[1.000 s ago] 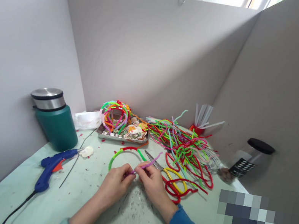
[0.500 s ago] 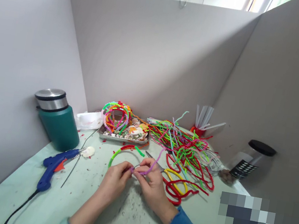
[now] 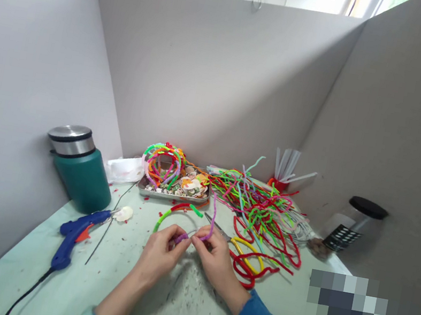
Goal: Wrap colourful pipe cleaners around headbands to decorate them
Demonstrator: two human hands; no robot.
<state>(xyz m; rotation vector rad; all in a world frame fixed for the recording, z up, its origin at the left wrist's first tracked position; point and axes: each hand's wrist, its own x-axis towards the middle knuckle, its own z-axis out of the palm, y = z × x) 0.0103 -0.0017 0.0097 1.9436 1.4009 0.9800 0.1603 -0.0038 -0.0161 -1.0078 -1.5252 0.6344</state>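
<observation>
Low in the centre of the frame, the left hand and the right hand meet fingertip to fingertip, palms turned down. Both pinch a purple pipe cleaner at the near end of a headband. The free end of the pipe cleaner stands up above the right hand, just over the surface.

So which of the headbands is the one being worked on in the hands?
The half-wrapped headband arching over both hands, green and red with a purple pipe cleaner going on. The finished headbands sit stacked in the metal tray behind.
</observation>
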